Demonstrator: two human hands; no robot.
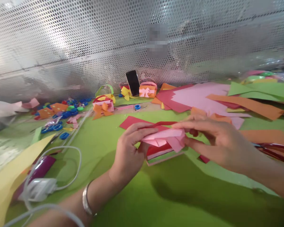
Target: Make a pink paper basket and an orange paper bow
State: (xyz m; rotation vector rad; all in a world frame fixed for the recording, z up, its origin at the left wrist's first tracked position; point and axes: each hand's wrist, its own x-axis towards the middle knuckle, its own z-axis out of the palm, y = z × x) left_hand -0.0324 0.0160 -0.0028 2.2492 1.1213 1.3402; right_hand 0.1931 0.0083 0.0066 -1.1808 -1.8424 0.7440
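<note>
A folded piece of pink paper (164, 137), bow-like with hanging flaps, is between my two hands. My left hand (132, 146) has its fingers closed around the left end, with the thumb underneath. At the right end, my right hand (210, 138) pinches the paper between thumb and fingers. Just below and behind it is a small red and pink paper box (159, 151) with a pale lower edge. A red paper strip (165, 123) arches over the top between my hands. Whether the pink paper is fixed to the box cannot be seen.
Finished paper baskets (148, 90) and a phone (133, 82) stand at the back by a perforated metal panel. Coloured paper sheets (198, 93) lie right, near dark red scissors (274, 148). Left are blue scissors (51, 127), a white cable (78, 157) and a purple object (44, 165).
</note>
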